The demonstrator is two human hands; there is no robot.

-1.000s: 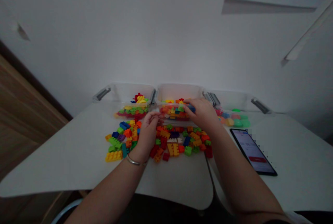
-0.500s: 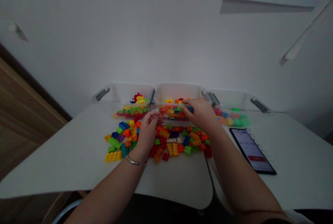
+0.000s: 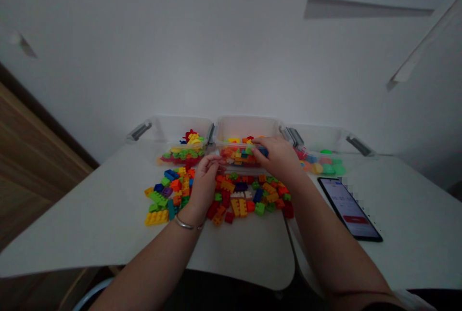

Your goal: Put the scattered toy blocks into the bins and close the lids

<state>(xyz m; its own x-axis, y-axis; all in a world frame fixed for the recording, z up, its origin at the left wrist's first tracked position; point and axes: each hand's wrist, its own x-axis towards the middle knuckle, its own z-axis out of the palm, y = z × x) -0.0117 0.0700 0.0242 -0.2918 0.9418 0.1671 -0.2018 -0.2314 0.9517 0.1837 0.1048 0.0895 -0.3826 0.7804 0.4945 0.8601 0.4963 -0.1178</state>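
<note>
My right hand (image 3: 276,159) is over the front edge of the middle clear plastic bin (image 3: 247,128), with its fingers around a blue toy brick (image 3: 263,151) that is partly hidden. My left hand (image 3: 204,183) is raised above the loose multicoloured toy bricks (image 3: 245,195), near the front of the left clear bin (image 3: 176,129). Its fingers curl inward and hide anything they might hold. A thin metal bangle (image 3: 185,224) circles my left wrist. The middle bin holds mixed orange, yellow and green bricks.
A third clear bin (image 3: 317,137) at the back right holds rounded pastel pieces. A smartphone (image 3: 348,209) lies on the white table (image 3: 90,226) to the right. Grey bin latches stick out at the sides, and a wall stands behind.
My right hand has shifted slightly left with the blue brick, and my left hand has hardly moved. The whole view has drifted a little.
</note>
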